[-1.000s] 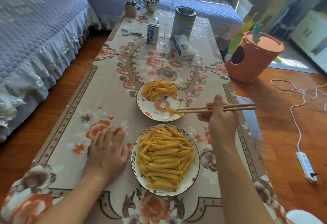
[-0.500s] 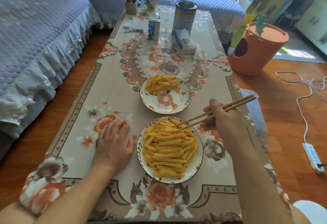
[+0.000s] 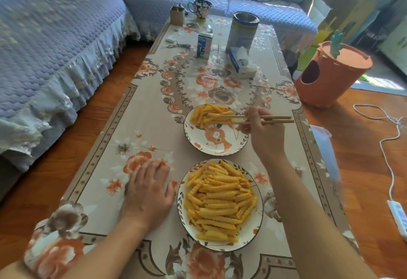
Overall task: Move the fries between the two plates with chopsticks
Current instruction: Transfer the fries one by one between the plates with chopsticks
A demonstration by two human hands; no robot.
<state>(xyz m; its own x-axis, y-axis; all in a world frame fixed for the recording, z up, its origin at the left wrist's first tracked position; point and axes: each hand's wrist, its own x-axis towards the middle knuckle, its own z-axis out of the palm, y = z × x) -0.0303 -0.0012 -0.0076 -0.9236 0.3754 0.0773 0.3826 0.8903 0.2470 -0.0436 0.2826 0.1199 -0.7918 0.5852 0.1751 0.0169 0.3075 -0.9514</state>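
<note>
The fries lie in two heaps. The smaller heap [image 3: 210, 114] covers the back half of the far plate [image 3: 217, 147], whose front half is bare and shows an orange animal figure. The larger heap [image 3: 220, 200] fills the near plate [image 3: 257, 223], which sits just in front of the far plate, the two rims close but apart.

The chopsticks [image 3: 259, 119] lie nearly level over the far plate's right rim, tips pointing left into the smaller heap of fries. Whether the tips pinch a fry cannot be told (they merge with the heap). The right hand [image 3: 263, 132] grips the chopsticks about mid-length, fingers curled around them, and hovers over the far plate's right edge.

The left hand [image 3: 148, 193] rests flat on the tablecloth [image 3: 141, 124], left of and nearer than the far plate, fingers straight and together, holding nothing.

Beyond the far plate stand a tissue pack [image 3: 241, 63], a tall tin [image 3: 242, 31], a small carton [image 3: 204, 45], a patterned mug [image 3: 200, 9] and a small brown box [image 3: 176, 15]. Right of the far plate, off the table, an orange bin [image 3: 330, 74] stands on the wooden floor, with a white power strip [image 3: 398, 218] nearer the person. Left of the far plate runs a blue quilted sofa [image 3: 55, 43].
</note>
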